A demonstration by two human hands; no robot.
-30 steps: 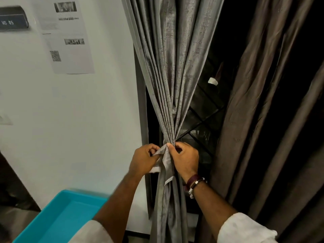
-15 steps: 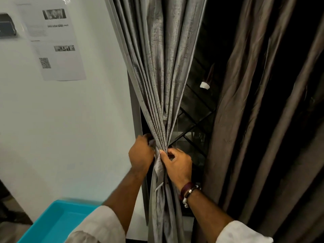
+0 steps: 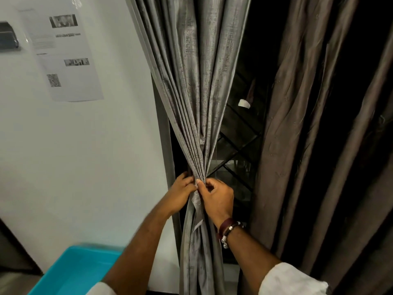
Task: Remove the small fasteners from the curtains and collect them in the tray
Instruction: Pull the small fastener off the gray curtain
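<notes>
Head view showed the left hand (image 3: 180,194) and right hand (image 3: 217,199) pinching the soft grey pleated curtain (image 3: 195,103) at its gathered waist; no fastener visible; turquoise plastic tray (image 3: 70,271) at seven o'clock. Limp fabric likely demanded fingertip grips.

fastener: none can be made out where the grey curtain (image 3: 197,116) is bunched
left hand (image 3: 180,195): fingertips hidden behind the folds
tray (image 3: 70,273): cut off by the lower edge, left arm covers its right corner
paper sheet (image 3: 63,54): print too blurred to read
</notes>
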